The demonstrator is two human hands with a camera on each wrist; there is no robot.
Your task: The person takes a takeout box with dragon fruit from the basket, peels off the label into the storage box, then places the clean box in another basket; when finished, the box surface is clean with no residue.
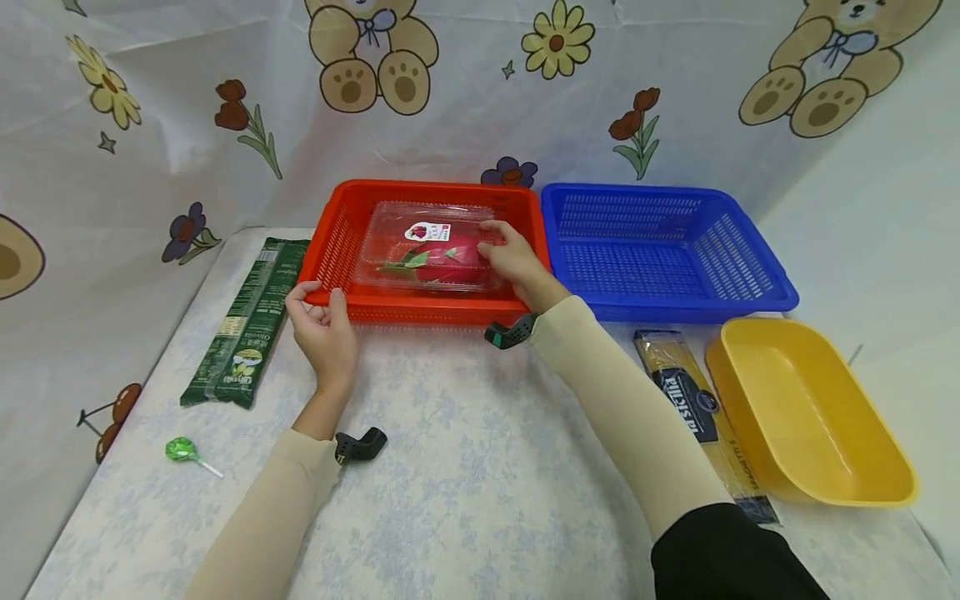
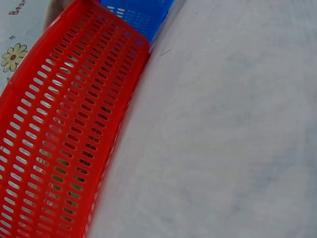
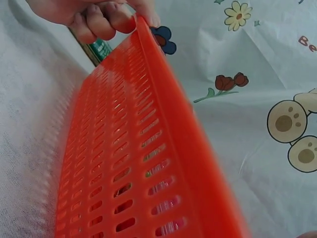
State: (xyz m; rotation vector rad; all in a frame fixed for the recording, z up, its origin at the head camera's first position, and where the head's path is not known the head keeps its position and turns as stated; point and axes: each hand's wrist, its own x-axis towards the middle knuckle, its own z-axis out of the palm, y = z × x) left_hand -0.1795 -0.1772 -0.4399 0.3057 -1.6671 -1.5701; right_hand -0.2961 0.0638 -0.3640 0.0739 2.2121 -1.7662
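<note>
A red basket (image 1: 420,310) stands at the back of the table, and its slotted side fills much of both wrist views. Inside lies a clear plastic fruit box (image 1: 375,250) with a white label, holding a pink dragon fruit (image 1: 450,265) with green scales. My right hand (image 1: 517,262) reaches over the basket's front rim and grips the box by its right end, thumb on the near side. At the basket's front left corner, my left hand (image 1: 326,333) pinches the rim between thumb and fingers; in the right wrist view these fingers (image 3: 101,22) curl under the rim.
Right of the red basket sits a blue basket (image 1: 630,312). A yellow tub (image 1: 817,408) and a spaghetti packet (image 1: 686,400) lie at the right. On the left are a green packet (image 1: 251,325) and a green lollipop (image 1: 182,450). A patterned cloth (image 1: 465,108) hangs behind.
</note>
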